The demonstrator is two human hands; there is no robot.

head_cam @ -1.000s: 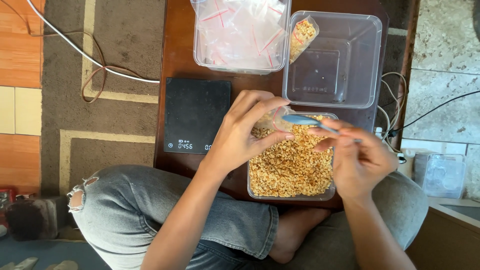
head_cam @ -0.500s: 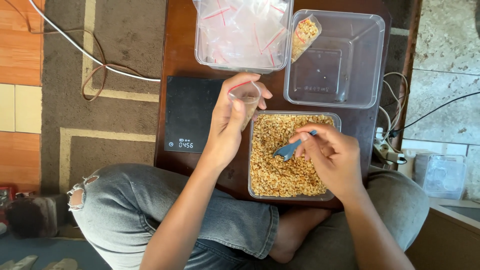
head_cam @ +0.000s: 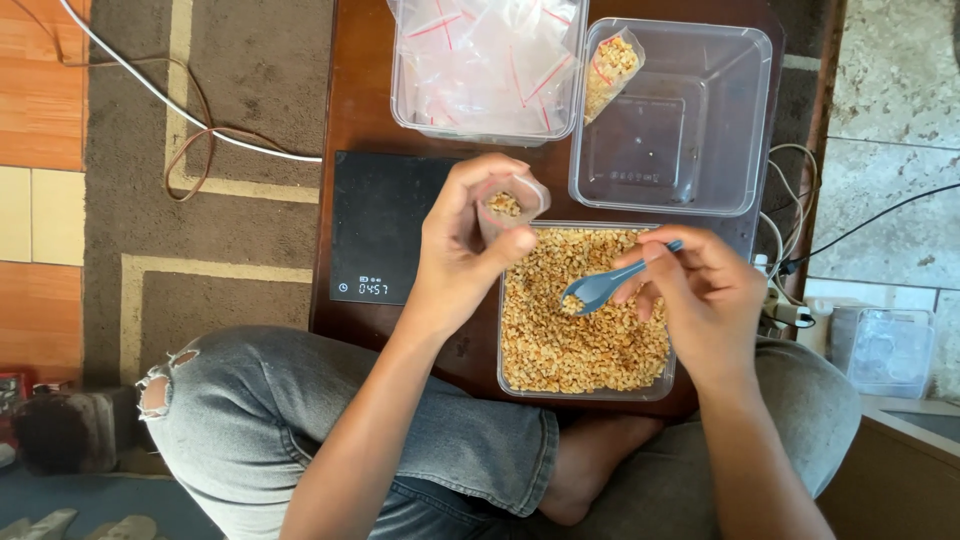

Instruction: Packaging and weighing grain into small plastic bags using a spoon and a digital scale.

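The left hand (head_cam: 462,240) pinches a small bag (head_cam: 508,206) above the grain tub (head_cam: 585,385). The right hand (head_cam: 700,290) grips a blue spoon (head_cam: 600,288) dipped in grain. A black scale (head_cam: 380,225) sits just left.

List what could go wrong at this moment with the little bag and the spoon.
1. The small clear plastic bag in the left hand is held above the black digital scale's edge; grains could spill onto it.
2. The blue plastic spoon in the right hand may shed grains outside the clear grain-filled tub.
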